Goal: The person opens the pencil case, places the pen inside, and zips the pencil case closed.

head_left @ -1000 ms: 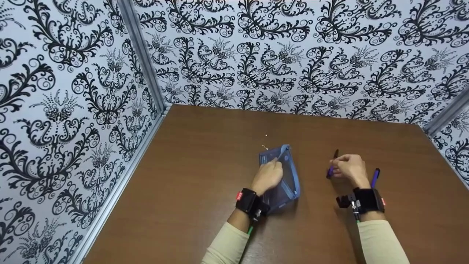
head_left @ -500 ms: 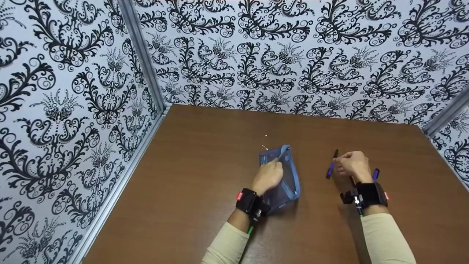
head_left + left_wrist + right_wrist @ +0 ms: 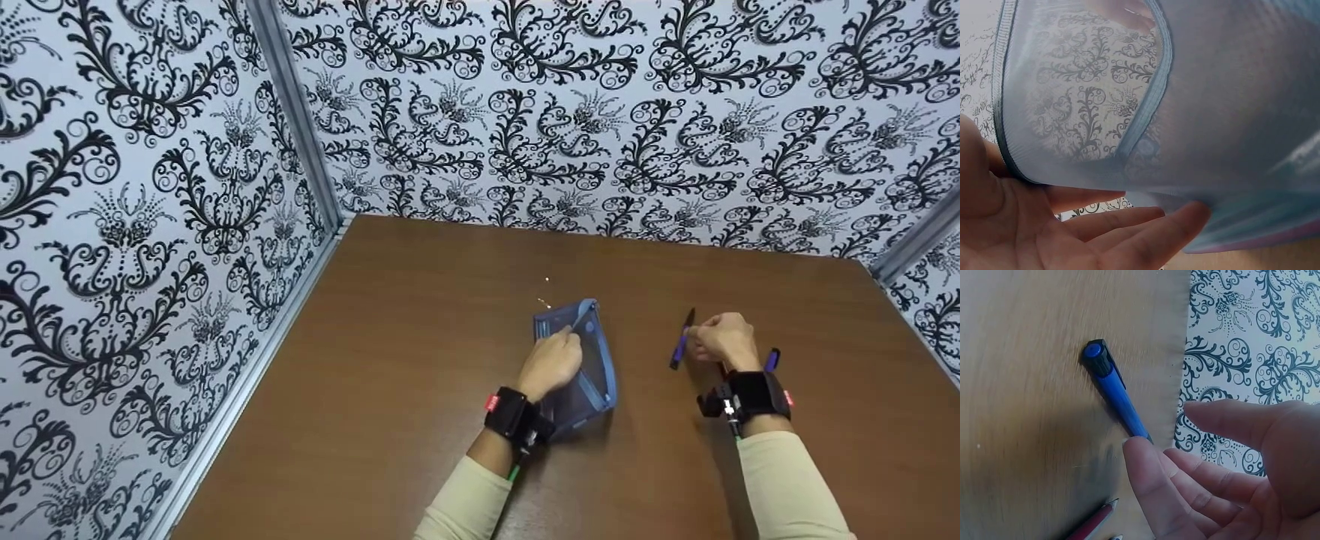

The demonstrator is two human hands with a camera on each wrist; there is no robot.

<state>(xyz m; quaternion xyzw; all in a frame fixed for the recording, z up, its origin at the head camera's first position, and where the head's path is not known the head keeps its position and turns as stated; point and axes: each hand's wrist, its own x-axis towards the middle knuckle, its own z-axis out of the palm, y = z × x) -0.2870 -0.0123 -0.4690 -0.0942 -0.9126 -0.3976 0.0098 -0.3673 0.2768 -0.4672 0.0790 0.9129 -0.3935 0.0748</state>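
Note:
A blue see-through mesh zip pouch [image 3: 570, 409] is held by my left hand [image 3: 551, 364], tilted with its zipped edge toward the right. In the left wrist view the pouch's mesh [image 3: 1089, 84] fills most of the picture, with the fingers along its lower edge. My right hand [image 3: 724, 339] hovers beside a blue pen with black ends [image 3: 679, 349] lying on the table. Seen from the right wrist, the thumb and fingers are apart, and one fingertip overlaps the lower end of that blue pen [image 3: 1120, 402]. Nothing is gripped in that hand.
Behind the right wrist lies another blue pen with a black end [image 3: 772, 360]. A red pencil [image 3: 1095, 520] shows near the right hand, with another pointed tip [image 3: 1116, 537] beside it. Patterned walls [image 3: 480, 112] border the brown table [image 3: 397, 337] at the back and sides.
My right hand has shifted slightly to the right, uncovering more of the blue pen beside it. The left hand keeps its hold on the pouch in the same place.

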